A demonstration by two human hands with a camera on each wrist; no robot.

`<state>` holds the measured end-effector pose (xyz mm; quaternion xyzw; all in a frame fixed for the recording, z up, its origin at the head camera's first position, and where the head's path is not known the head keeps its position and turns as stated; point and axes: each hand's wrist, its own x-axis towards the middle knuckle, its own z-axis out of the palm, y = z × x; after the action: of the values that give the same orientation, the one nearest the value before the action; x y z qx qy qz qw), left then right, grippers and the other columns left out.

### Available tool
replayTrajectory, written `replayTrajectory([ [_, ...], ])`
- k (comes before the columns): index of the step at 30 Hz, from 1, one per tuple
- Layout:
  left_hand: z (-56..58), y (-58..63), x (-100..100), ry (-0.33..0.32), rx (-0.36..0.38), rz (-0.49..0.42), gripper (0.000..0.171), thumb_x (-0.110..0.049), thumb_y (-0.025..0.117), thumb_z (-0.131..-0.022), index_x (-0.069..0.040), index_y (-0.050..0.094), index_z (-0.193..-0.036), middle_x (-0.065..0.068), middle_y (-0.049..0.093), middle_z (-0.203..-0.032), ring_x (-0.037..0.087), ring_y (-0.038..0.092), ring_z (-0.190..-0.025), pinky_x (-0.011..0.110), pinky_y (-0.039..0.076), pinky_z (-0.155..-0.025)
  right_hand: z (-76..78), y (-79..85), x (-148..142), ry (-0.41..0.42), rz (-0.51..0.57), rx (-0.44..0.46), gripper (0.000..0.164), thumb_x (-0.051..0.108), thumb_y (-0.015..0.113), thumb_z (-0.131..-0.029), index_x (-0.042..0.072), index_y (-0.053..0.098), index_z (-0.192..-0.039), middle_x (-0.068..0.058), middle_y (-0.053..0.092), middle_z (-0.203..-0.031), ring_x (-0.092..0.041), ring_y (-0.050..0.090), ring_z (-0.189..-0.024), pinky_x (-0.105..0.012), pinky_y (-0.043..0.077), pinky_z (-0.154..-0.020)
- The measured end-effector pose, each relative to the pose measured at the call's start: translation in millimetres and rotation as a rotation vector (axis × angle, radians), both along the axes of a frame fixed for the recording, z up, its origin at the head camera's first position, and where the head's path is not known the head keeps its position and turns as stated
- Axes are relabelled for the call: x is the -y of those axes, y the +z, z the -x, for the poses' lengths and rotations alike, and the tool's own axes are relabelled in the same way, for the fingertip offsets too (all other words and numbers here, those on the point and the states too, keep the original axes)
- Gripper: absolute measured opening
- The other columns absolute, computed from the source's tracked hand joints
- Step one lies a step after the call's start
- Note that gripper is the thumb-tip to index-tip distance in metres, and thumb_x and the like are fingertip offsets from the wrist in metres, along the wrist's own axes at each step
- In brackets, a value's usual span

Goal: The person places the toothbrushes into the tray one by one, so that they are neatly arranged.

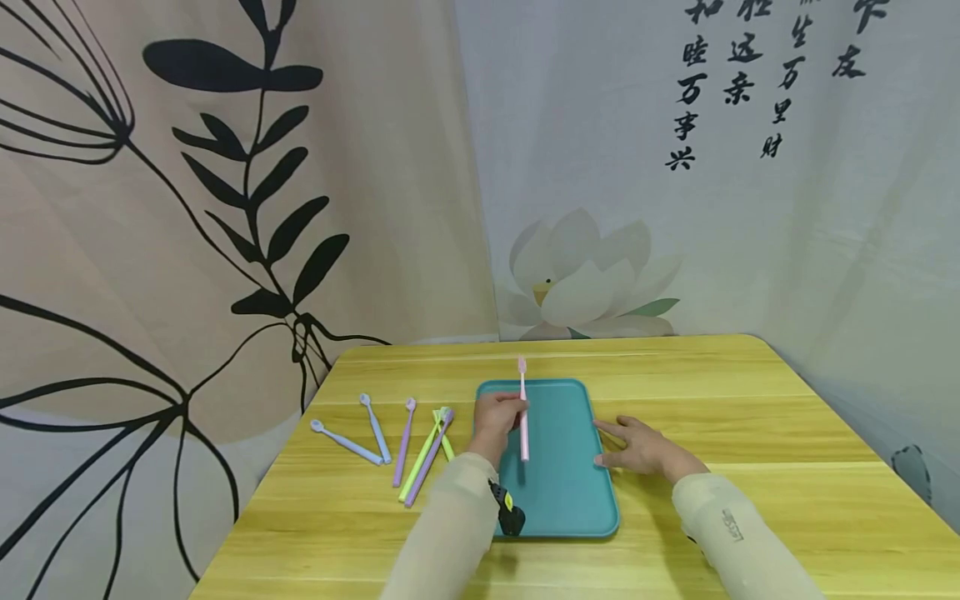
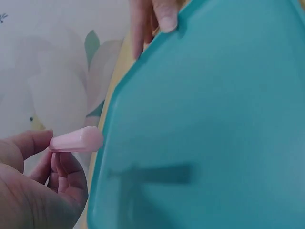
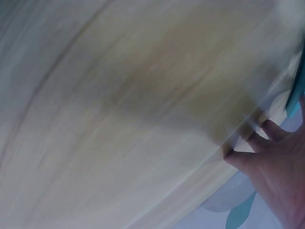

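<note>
A pink toothbrush point(image 1: 523, 425) is pinched between the thumb and fingers of my left hand point(image 1: 497, 419), bristle end pointing away. It hovers over the teal tray point(image 1: 555, 500), and its shadow falls on the tray in the left wrist view, where the pink handle end point(image 2: 88, 139) faces the camera. My right hand point(image 1: 637, 446) touches the tray's right edge with thumb and fingertips, the fingers spread and fairly straight. In the right wrist view the right hand point(image 3: 274, 162) reaches toward a sliver of the tray point(image 3: 298, 88).
Left of the tray, several toothbrushes lie on the wooden table point(image 1: 750, 400): blue ones point(image 1: 347, 442), a separate purple one point(image 1: 403, 443), and a crossed pile of green point(image 1: 418, 462) and purple. A printed curtain point(image 1: 405, 208) hangs behind the table's far edge.
</note>
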<state>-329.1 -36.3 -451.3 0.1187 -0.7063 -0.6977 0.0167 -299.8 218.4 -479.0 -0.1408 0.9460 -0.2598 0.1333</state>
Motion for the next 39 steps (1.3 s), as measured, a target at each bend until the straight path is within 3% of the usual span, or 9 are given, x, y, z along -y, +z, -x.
replayTrajectory([
  [8,-5.7,-8.6,-29.5,0.002,0.040,0.024,0.014,0.000,0.074,-0.084,0.002,0.075,-0.098,0.010,0.070,-0.084,0.015,0.061,-0.067,0.035,0.057,-0.068,0.5,-1.1,0.0,0.000,-0.007,-0.023,0.078,0.050,0.067,-0.090,0.012,0.039,-0.153,-0.037,0.023,-0.152,-0.060,0.026,-0.135,-0.076,0.022,-0.102],
  [18,-11.7,-20.4,-58.3,0.020,0.044,0.045,0.011,0.003,0.076,-0.080,0.001,0.076,-0.091,0.008,0.068,-0.076,0.014,0.058,-0.061,0.031,0.054,-0.060,1.9,0.0,1.4,-0.015,-0.028,-0.020,0.078,0.051,0.067,-0.090,0.012,0.040,-0.153,-0.037,0.026,-0.151,-0.059,0.028,-0.134,-0.074,0.023,-0.103],
  [29,-13.0,-34.3,-74.9,0.025,0.044,0.121,0.010,0.003,0.077,-0.078,0.001,0.076,-0.088,0.006,0.067,-0.073,0.014,0.058,-0.061,0.029,0.052,-0.057,2.0,-5.2,1.2,-0.019,-0.029,-0.040,0.076,0.050,0.067,-0.091,0.014,0.041,-0.152,-0.037,0.027,-0.151,-0.058,0.031,-0.133,-0.073,0.027,-0.103],
  [39,-14.1,-32.9,-83.1,-0.013,0.065,0.196,0.010,0.003,0.078,-0.077,0.000,0.075,-0.086,0.006,0.066,-0.073,0.016,0.061,-0.063,0.029,0.054,-0.059,1.2,-3.3,1.5,-0.032,-0.017,-0.025,0.074,0.049,0.067,-0.091,0.016,0.041,-0.152,-0.036,0.026,-0.152,-0.058,0.031,-0.133,-0.072,0.028,-0.103],
])
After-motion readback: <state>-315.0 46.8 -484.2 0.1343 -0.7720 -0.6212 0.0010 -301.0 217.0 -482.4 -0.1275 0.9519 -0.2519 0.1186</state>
